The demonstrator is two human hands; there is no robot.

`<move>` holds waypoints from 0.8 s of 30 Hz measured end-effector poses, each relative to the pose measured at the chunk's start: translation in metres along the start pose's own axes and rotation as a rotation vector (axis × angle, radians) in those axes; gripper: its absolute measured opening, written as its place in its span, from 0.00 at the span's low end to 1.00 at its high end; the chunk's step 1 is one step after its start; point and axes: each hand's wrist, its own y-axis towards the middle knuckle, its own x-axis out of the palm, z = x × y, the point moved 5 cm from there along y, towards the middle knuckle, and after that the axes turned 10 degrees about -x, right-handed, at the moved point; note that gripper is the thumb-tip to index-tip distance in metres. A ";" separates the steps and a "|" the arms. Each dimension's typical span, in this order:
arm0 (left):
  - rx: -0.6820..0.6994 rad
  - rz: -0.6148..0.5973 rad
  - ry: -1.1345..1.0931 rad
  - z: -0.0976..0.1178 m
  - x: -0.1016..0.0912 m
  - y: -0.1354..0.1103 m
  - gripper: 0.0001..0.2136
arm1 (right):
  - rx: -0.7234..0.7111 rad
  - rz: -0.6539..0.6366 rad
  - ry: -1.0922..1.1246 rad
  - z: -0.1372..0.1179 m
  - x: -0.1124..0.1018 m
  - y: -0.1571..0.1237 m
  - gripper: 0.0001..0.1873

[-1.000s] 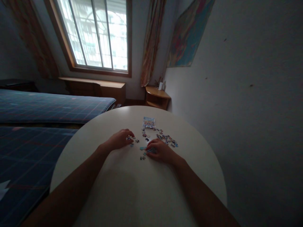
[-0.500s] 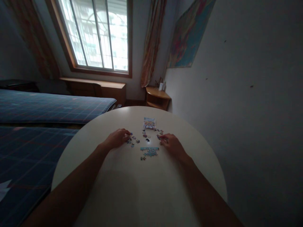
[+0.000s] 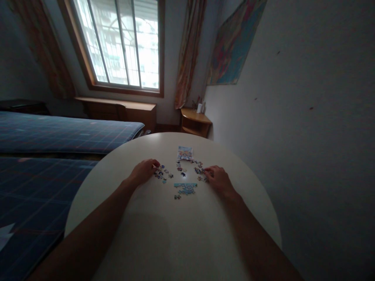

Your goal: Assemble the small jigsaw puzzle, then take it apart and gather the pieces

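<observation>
My left hand (image 3: 145, 170) rests at the left pile of puzzle pieces (image 3: 160, 173), fingers loosely bent and apart, fingertips at the pile's edge. On the other side, my right hand (image 3: 218, 177) has its thumb and fingertips drawn together on a small puzzle piece at the right pile (image 3: 200, 170); the piece is mostly hidden. Between the hands lies a partly joined blue puzzle section (image 3: 186, 188), with a small joined pair of pieces (image 3: 177, 197) just below it. A few loose dark pieces (image 3: 179, 166) lie above the section. Behind them is a picture packet (image 3: 185, 153).
Everything lies on a round white table (image 3: 140, 234). A bed with a blue plaid mattress (image 3: 73, 132) stands to the left, and a white wall (image 3: 293, 156) runs along the right. A wooden corner shelf (image 3: 195, 116) is beyond the table.
My left hand has drawn back slightly left, uncovering more pieces of the left pile. My right hand has shifted a little right, showing more of the right pile.
</observation>
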 end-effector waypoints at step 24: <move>0.291 0.063 -0.051 0.057 0.026 -0.002 0.17 | -0.206 -0.120 0.084 -0.055 0.018 0.014 0.10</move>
